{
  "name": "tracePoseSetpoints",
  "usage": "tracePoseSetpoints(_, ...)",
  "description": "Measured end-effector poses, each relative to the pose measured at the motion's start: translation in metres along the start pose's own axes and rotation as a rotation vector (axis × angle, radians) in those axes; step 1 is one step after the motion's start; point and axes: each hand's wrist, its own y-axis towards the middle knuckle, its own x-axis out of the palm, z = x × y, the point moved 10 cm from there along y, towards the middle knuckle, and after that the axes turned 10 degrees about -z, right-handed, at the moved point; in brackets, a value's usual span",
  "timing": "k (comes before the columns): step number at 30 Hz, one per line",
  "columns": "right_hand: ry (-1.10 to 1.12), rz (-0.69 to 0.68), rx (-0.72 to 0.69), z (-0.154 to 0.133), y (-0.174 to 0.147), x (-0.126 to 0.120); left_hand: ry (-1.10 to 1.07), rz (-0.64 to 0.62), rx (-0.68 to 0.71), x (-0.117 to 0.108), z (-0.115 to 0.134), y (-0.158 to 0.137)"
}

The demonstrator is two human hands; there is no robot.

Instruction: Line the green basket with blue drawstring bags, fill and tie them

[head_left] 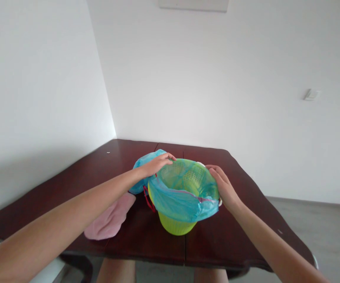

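Observation:
A yellow-green plastic wastebasket [177, 226] with openwork sides stands upright near the table's front edge. Inside it lies a thin blue garbage bag [172, 204], its edge folded down over the outside of the near rim. My left hand [159, 163] is at the far left of the rim, fingers curved over the bag's edge. On the right side of the rim, my right hand [221, 182] has its fingers closed round the bag's edge. Red drawstring [148, 199] hangs out at the left. More blue plastic [142, 161] bulges behind my left wrist.
A pink cloth [111, 220] lies on the dark wooden table [146, 243], left of the basket and partly under my left forearm. A small white scrap [108, 152] sits toward the back left. White walls meet behind the table, and grey floor shows at right.

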Motion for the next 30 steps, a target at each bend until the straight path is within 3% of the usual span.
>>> tracePoseSetpoints(4,-0.421,0.006,-0.420,-0.054,-0.068,0.008,0.098,0.140,0.299,-0.014,0.035,-0.065)
tracePoseSetpoints(8,-0.704,-0.058,-0.688,-0.069,-0.133,0.038,0.356,0.190,0.543,-0.002,0.062,-0.136)
tracePoseSetpoints(13,-0.696,0.091,-0.830,-0.065,-0.160,0.049,0.513,0.451,0.580,0.000,0.068,-0.183)
tracePoseSetpoints(16,-0.690,0.052,-0.812,-0.065,-0.156,0.056,0.578,0.456,0.534,0.008,0.076,-0.193)
tracePoseSetpoints(21,-0.540,0.002,-0.627,-0.083,-0.128,0.043,0.489,0.370,0.425,0.018,0.117,-0.179)
tracePoseSetpoints(26,-0.319,-0.028,-0.408,-0.107,-0.076,0.033,0.425,-0.012,0.079,0.035,0.120,-0.103)
tracePoseSetpoints(28,-0.251,-0.072,-0.391,-0.117,-0.058,0.037,0.492,-0.108,0.049,0.036,0.118,-0.076)
tracePoseSetpoints(30,-0.199,-0.091,-0.374,-0.124,-0.044,0.039,0.609,-0.092,0.078,0.027,0.122,-0.055)
